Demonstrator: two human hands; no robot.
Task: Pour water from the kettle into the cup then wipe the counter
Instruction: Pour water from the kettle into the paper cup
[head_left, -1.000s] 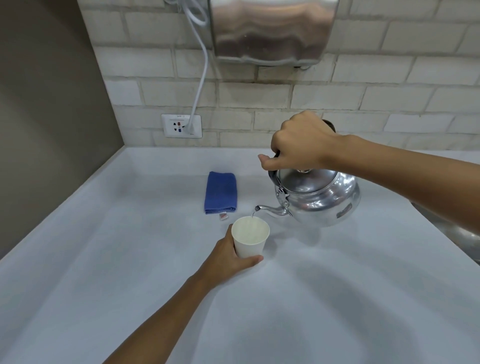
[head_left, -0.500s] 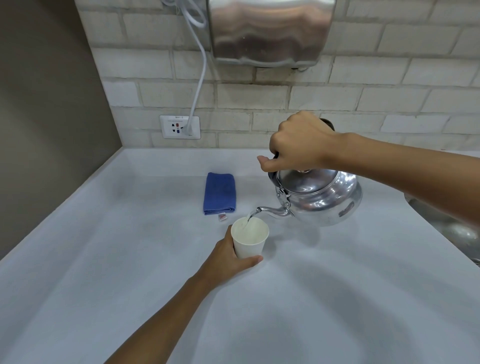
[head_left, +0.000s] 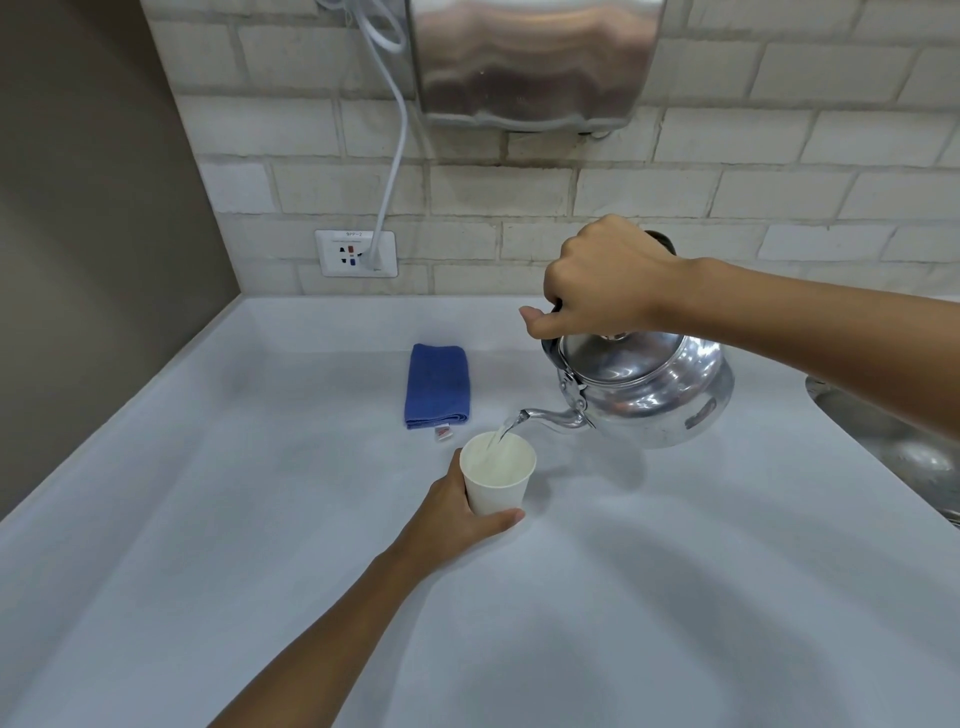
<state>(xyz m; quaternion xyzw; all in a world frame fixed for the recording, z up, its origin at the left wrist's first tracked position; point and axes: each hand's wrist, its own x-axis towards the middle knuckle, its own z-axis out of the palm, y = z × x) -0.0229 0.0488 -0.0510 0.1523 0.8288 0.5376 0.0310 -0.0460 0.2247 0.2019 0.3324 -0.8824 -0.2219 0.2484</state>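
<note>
The folded blue cloth (head_left: 437, 385) lies untouched on the surface (head_left: 675, 597) toward the back wall, just beyond the cup, so the wiping half of the job is all still ahead of me. My left hand (head_left: 457, 519) is curled around the white paper cup (head_left: 498, 472), steadying it where it stands, and a thin stream of water runs into it from the spout (how full it is I cannot tell from here). My right hand (head_left: 605, 288) is clenched on the handle of the steel kettle (head_left: 644, 384), held tilted above the surface just right of the cup; the pour is under way but, I judge, not finished.
</note>
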